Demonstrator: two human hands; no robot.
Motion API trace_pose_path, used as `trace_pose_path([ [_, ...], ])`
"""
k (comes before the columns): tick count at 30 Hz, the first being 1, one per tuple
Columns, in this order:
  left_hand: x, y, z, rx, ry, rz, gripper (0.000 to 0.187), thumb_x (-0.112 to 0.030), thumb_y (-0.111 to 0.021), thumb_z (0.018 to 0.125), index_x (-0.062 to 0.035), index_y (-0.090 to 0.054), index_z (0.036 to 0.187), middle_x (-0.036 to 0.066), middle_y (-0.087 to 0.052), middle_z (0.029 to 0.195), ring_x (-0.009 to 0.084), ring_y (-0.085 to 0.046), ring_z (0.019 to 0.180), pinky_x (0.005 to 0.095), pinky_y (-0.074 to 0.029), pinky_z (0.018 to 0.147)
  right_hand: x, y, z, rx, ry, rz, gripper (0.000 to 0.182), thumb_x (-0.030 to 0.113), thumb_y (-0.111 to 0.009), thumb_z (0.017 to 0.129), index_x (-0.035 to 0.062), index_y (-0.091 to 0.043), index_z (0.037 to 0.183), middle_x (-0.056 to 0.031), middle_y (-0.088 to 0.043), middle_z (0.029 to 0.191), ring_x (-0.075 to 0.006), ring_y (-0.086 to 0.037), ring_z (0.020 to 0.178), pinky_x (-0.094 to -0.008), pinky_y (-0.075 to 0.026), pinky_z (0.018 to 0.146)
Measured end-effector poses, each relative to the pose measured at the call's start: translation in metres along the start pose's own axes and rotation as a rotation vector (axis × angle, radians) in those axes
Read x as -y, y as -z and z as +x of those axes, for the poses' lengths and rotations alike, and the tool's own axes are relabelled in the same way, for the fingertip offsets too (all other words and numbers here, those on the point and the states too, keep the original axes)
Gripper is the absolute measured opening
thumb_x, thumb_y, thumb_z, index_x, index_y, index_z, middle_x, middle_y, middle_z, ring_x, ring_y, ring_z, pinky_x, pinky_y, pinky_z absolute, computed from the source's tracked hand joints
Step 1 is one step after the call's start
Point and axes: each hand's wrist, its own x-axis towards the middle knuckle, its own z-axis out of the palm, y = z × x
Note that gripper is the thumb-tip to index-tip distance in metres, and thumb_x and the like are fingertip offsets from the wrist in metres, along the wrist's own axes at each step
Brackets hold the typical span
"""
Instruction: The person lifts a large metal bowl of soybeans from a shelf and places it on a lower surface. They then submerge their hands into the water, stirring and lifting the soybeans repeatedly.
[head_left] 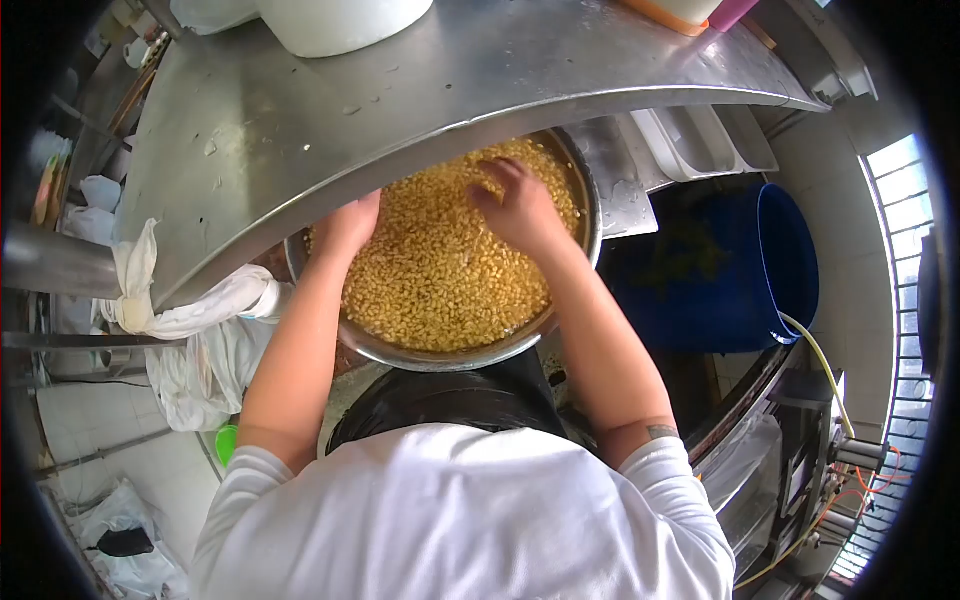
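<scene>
A wide metal bowl [440, 358] in front of me is filled with small yellow kernels [440, 285], wet and shiny. My right hand [525, 205] is at the far right part of the bowl, its fingers apart and curved down at the top of the kernels. At the bowl's left side is my left hand [355, 222], low against the kernels. The steel table's edge covers most of its fingers. The same edge hides the far left part of the bowl.
A steel table [270, 130] juts over the bowl and carries a white tub [340, 22]. To the right lies a blue barrel [700, 265] with a hose [825, 365]. White trays [680, 140] are behind it. Tied white cloth [200, 310] hangs at left.
</scene>
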Motion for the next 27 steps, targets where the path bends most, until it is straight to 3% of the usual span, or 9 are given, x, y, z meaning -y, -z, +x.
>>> trace_pose_path([
  [3,0.042,-0.043,0.029,0.182,0.348,0.043,0.055,-0.036,-0.066,0.105,-0.0025,-0.057,0.148,0.022,-0.057,0.155,0.0439,-0.052,0.141,0.0496,-0.039,0.119,-0.052,-0.009,0.032,-0.049,-0.048,-0.24,0.064,0.047,-0.07,0.097,0.0054,-0.062,0.146,-0.0282,-0.057,0.152,-0.0426,-0.054,0.142,-0.0491,-0.046,0.117],
  [5,0.105,-0.094,0.028,-0.096,0.591,-0.689,0.061,-0.039,-0.064,0.107,-0.0041,-0.051,0.155,0.018,-0.05,0.163,0.0397,-0.049,0.147,0.0474,-0.038,0.12,-0.072,-0.008,0.045,-0.059,-0.072,-0.436,0.071,0.052,-0.067,0.099,0.0052,-0.058,0.151,-0.0279,-0.056,0.153,-0.0422,-0.051,0.145,-0.0499,-0.044,0.119],
  [6,0.116,-0.1,0.034,-0.092,0.587,-0.689,0.061,-0.039,-0.064,0.107,-0.0041,-0.051,0.155,0.018,-0.05,0.163,0.0397,-0.049,0.147,0.0474,-0.038,0.12,-0.078,-0.005,0.05,0.098,-0.123,-0.375,0.078,0.059,-0.062,0.099,0.0045,-0.053,0.154,-0.0283,-0.053,0.155,-0.0422,-0.047,0.148,-0.0501,-0.041,0.121],
  [8,0.127,-0.107,0.043,0.082,0.496,0.01,0.067,-0.041,-0.069,0.104,-0.0049,-0.049,0.158,0.012,-0.048,0.165,0.0309,-0.049,0.147,0.0438,-0.042,0.117,-0.096,-0.012,0.069,0.252,-0.177,-0.309,0.086,0.065,-0.058,0.099,0.0038,-0.048,0.158,-0.0286,-0.051,0.158,-0.0421,-0.044,0.151,-0.0504,-0.039,0.123],
  [9,0.132,-0.107,0.04,0.112,0.514,0.07,0.067,-0.041,-0.069,0.104,-0.005,-0.049,0.157,0.012,-0.049,0.165,0.0306,-0.05,0.146,0.0437,-0.042,0.117,-0.106,-0.025,0.082,0.311,-0.229,-0.351,0.091,0.069,-0.056,0.099,0.0022,-0.045,0.16,-0.0302,-0.05,0.158,-0.0429,-0.044,0.151,-0.0499,-0.038,0.123],
  [15,0.159,-0.1,0.024,0.138,0.702,-0.264,0.064,-0.041,-0.07,0.104,-0.0051,-0.052,0.154,0.011,-0.051,0.16,0.0286,-0.052,0.143,0.0428,-0.044,0.115,-0.102,-0.024,0.088,0.421,-0.411,-0.218,0.118,0.09,-0.048,0.09,-0.0042,-0.042,0.16,-0.0334,-0.047,0.159,-0.0436,-0.044,0.151,-0.0475,-0.036,0.125],
  [19,0.171,-0.098,0.014,0.142,0.77,-0.471,0.063,-0.041,-0.07,0.103,-0.0052,-0.054,0.152,0.01,-0.053,0.157,0.0273,-0.053,0.14,0.0423,-0.045,0.114,-0.22,-0.09,0.112,0.519,-0.219,-0.184,0.13,0.098,-0.049,0.082,-0.009,-0.046,0.156,-0.0327,-0.049,0.158,-0.0418,-0.043,0.153,-0.0461,-0.035,0.126],
  [22,0.173,-0.101,0.009,0.14,0.784,-0.582,0.061,-0.041,-0.071,0.103,-0.0053,-0.055,0.15,0.01,-0.055,0.155,0.0263,-0.054,0.139,0.0419,-0.046,0.113,-0.133,-0.044,0.087,0.455,-0.439,-0.119,0.133,0.098,-0.051,0.081,-0.0107,-0.045,0.156,-0.0332,-0.049,0.158,-0.0421,-0.042,0.154,-0.0475,-0.033,0.127],
  [27,0.165,-0.117,0.009,0.114,0.751,-0.718,0.059,-0.041,-0.072,0.102,-0.0055,-0.058,0.148,0.009,-0.057,0.151,0.0247,-0.056,0.136,0.0412,-0.047,0.112,-0.148,-0.06,0.092,0.567,-0.481,-0.003,0.135,0.101,-0.05,0.079,-0.009,-0.045,0.157,-0.0307,-0.042,0.164,-0.0407,-0.038,0.156,-0.05,-0.031,0.128],
])
